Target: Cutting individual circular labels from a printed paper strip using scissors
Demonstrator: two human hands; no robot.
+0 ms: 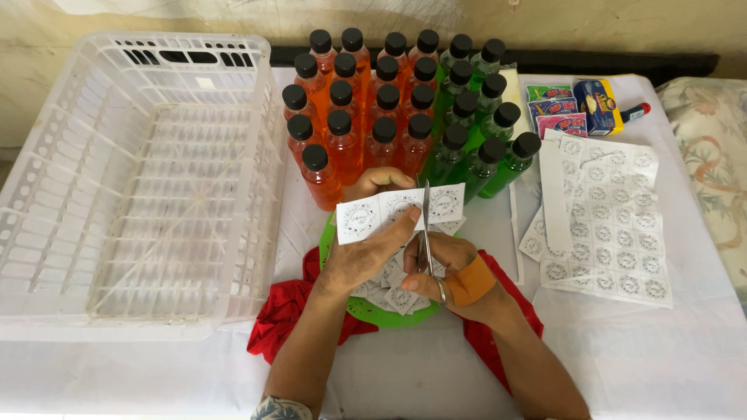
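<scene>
1. Here, the left hand (366, 253) pinches a strip of white square labels (401, 210), each with a round dark print, thumb on top and fingers behind.
2. The right hand (451, 272), with an orange plaster across its back, is closed around the handles of scissors (426, 229); the blades point up into the strip, between two labels.
3. Below the hands, cut single labels (397, 294) lie piled on a green plate (373, 311), which sits on a red cloth (284, 311).
4. Just behind the strip stand orange bottles (342, 117) and, to their right, green bottles (475, 117), all with black caps.
5. To the right lie uncut white label sheets (607, 225) printed with rows of round marks; beyond them, small colourful sachets (556, 109) and a blue-and-yellow box (597, 105).
6. A white plastic basket (47, 194) stands at left on the white-covered table (661, 358).
</scene>
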